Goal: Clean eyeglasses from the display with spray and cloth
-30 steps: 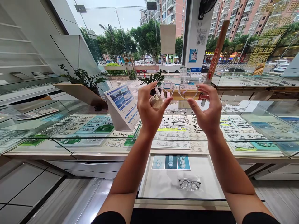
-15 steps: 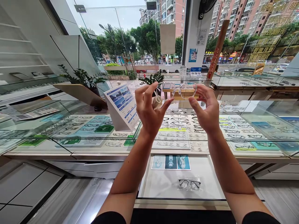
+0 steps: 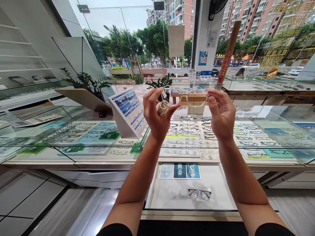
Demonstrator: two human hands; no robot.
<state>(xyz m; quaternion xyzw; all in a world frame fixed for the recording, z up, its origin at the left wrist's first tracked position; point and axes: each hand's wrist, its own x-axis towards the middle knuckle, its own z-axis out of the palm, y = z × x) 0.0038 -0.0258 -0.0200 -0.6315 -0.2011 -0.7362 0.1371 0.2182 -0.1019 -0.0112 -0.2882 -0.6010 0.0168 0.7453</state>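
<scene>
A pair of clear-rimmed round eyeglasses is held up in front of me, above the glass display case. My left hand is closed on its left side, fingers above and thumb below the lens; a small white tag hangs beside that lens. A beige cloth-like bundle shows under the fingers of that hand. At the other side, my right hand pinches the frame's edge between thumb and fingers. Below, dark-framed glasses in clear plastic lie in a white pulled-out drawer.
Rows of eyeglasses fill the glass case under my hands. A tilted information stand is on the glass to the left, near a potted plant. A photo card lies at the drawer's back.
The glasses have turned so their lenses face more squarely. My right hand has shifted slightly to the right, its thumb moving up onto the frame's edge. The left hand stays nearly still.
</scene>
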